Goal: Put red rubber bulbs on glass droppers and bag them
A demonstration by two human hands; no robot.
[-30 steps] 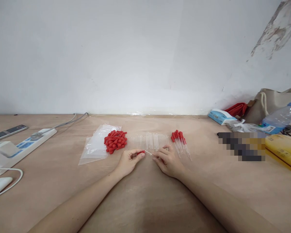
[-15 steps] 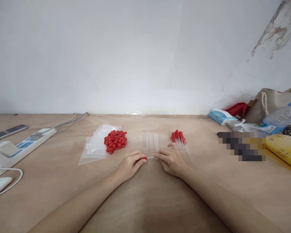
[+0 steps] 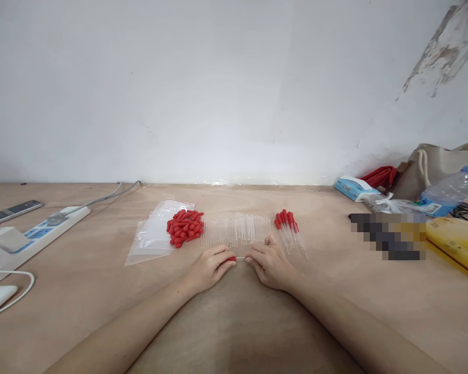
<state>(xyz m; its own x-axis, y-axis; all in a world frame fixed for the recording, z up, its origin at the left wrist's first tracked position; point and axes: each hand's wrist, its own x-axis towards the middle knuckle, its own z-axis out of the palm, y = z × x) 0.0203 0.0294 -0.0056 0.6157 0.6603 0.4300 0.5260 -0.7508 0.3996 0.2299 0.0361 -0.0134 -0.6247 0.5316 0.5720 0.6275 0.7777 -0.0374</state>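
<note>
1. Plastic bags [image 3: 150,241] lie flat at the left edge of a pile of red bulbs [image 3: 185,228].
2. The left hand [image 3: 212,267] pinches a single bulb [image 3: 231,258] between thumb and fingers.
3. Clear tubes [image 3: 236,229] lie in a row beyond both hands.
4. One thin tube [image 3: 241,258] spans from that bulb to the right hand [image 3: 271,264], its fingertips gripping it.
5. Red-topped droppers [image 3: 288,223] lie fanned nearby.

Clear tube [image 3: 240,258], slanted earlier, runs level; left hand [image 3: 211,267], right hand [image 3: 271,264] and red bulb [image 3: 231,258] sit lower in view.
</note>
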